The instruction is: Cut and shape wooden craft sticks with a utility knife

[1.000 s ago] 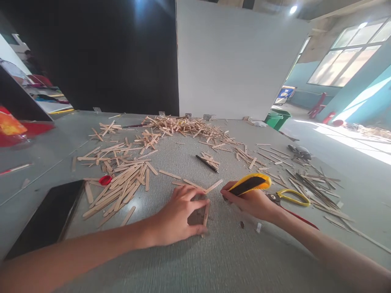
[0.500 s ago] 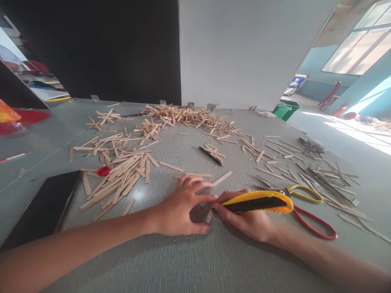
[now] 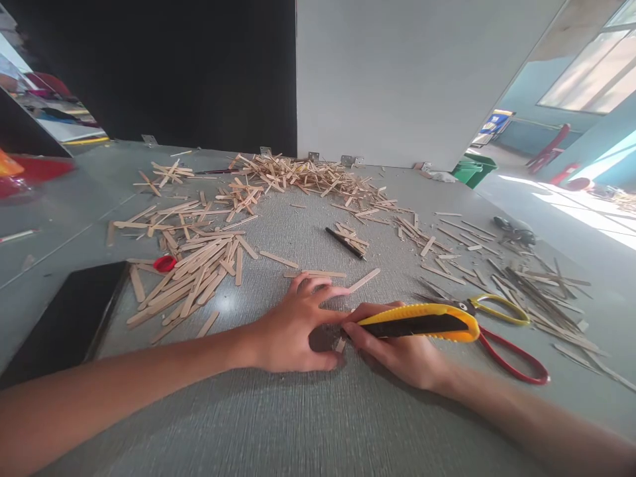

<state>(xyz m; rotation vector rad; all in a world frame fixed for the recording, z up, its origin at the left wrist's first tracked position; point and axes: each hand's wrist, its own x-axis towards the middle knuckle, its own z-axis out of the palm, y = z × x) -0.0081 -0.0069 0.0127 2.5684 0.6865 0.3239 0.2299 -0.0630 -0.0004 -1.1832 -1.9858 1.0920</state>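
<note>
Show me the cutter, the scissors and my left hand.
Cutter (image 3: 420, 324): head view, black part of its handle.
Scissors (image 3: 466, 305): head view, at the pivot.
Left hand (image 3: 292, 331): head view, back of the hand.

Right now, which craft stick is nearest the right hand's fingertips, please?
The partly hidden craft stick between the left hand and right hand; others lie farther away.

On the table (image 3: 278, 424), a stick (image 3: 340, 344) lies between the left hand (image 3: 291, 328) and the right hand (image 3: 407, 354), which holds the cutter (image 3: 422, 322); scissors (image 3: 464, 306) lie right of it; a stick pile (image 3: 199, 265) lies left, the phone (image 3: 64, 318) nearer and further left; beyond the hands, a pen (image 3: 344, 243) lies beside a small stick cluster (image 3: 350, 240); farthest, a stick heap (image 3: 298, 175) sits before two panels (image 3: 387, 79).
</note>
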